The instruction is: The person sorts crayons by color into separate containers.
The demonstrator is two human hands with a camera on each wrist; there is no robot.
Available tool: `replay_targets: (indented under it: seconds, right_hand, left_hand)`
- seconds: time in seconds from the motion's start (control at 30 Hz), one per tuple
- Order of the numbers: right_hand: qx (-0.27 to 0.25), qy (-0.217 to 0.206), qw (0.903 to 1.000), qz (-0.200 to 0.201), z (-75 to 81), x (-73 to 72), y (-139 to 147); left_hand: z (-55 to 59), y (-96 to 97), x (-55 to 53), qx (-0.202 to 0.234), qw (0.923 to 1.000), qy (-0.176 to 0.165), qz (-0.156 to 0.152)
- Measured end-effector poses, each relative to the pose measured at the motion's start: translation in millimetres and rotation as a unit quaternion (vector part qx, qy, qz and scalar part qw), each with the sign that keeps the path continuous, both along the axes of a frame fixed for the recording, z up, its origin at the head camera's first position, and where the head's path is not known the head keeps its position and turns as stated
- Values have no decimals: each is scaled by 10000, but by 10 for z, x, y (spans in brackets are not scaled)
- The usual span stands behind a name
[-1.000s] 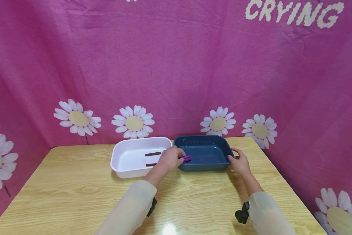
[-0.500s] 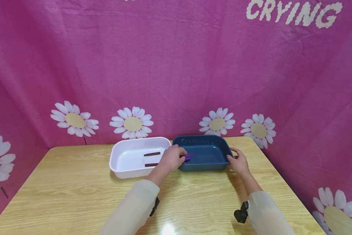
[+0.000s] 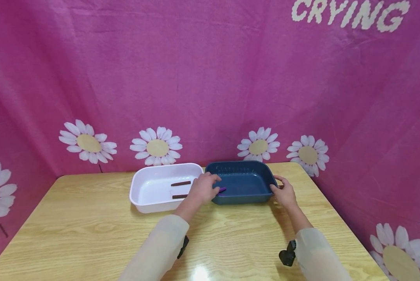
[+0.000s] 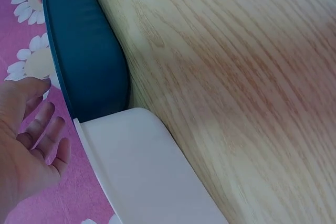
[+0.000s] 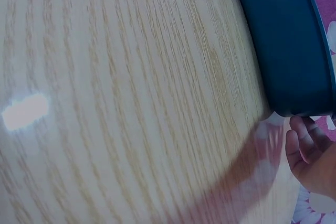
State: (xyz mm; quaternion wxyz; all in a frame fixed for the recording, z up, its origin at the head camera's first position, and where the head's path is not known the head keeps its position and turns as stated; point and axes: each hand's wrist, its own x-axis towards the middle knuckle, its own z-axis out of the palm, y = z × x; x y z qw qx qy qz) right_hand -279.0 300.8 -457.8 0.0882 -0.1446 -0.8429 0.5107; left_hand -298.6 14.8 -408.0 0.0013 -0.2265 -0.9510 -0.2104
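My left hand [image 3: 203, 188] hovers over the left end of a dark blue plastic bin [image 3: 245, 199], thumb and fingers apart. In the left wrist view, the fingers of the left hand [image 4: 31, 145] are loosely bent with nothing between them. A small purple stick-like piece [image 3: 222, 190] lies in the blue bin by the left fingertips, partly hidden by the hand. My right hand [image 3: 285, 192] grips the blue bin's right end at the rim. The right wrist view shows the right hand's fingers [image 5: 304, 140] against that bin's outer wall.
A white bin [image 3: 150, 208] stands to the left, its end against the blue one. Two dark brown sticks lie inside, the upper brown stick [image 3: 181, 183] in full view, the lower brown stick [image 3: 179, 196] partly behind my left forearm. A pink flowered cloth [image 3: 210, 97] hangs behind the wooden table [image 3: 90, 234].
My left hand has loosened its fingers from the purple pieces, and less purple shows beside it. The right hand keeps its grip on the blue bin.
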Motion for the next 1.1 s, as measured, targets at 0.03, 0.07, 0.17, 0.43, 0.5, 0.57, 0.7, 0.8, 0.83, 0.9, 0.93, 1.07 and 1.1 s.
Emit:
replay_targets:
  seconds: [0.03, 0.07, 0.17, 0.43, 0.5, 0.57, 0.7, 0.8, 0.83, 0.9, 0.93, 1.07, 1.1]
  right_hand:
    - [13, 6, 10000, -4, 4, 0, -3]
    - [24, 10, 10000, 1, 7, -1, -5]
    - [12, 23, 10000, 17, 12, 1, -14]
    - [44, 8, 10000, 49, -6, -1, -14]
    - [37, 13, 10000, 65, -8, -3, -13]
    - [39, 21, 10000, 74, -5, -4, -12]
    - [65, 27, 10000, 21, 7, -8, -14]
    - [83, 42, 10000, 28, 14, -9, -15]
    - [83, 38, 10000, 33, 17, -6, -17]
    - [102, 10, 9999, 63, 16, -3, -13]
    - [108, -7, 9999, 71, 16, 1, -13]
    - [132, -33, 9999, 85, 9, 15, -12]
    - [136, -29, 9999, 87, 7, 20, -13]
  left_hand:
    - [-1, -15, -2, 7, 10000, 11, 3]
    - [-2, -30, -5, 17, 10000, 15, 1]
    - [-10, -74, -11, 62, 10000, 40, 26]
    - [39, -223, 0, 288, 9994, 143, 153]
    - [60, -275, 5, 341, 9989, 241, 208]
    - [72, -327, 14, 396, 9985, 280, 252]
    - [79, -434, 41, 421, 9980, 382, 273]
    - [84, -528, 58, 483, 9973, 414, 361]
    - [85, -563, 63, 522, 9970, 400, 405]
    - [83, -636, 71, 578, 9964, 366, 503]
    - [83, -672, 76, 615, 9961, 326, 551]
    - [88, -810, 99, 722, 9946, 255, 700]
    - [91, -843, 107, 746, 9943, 240, 729]
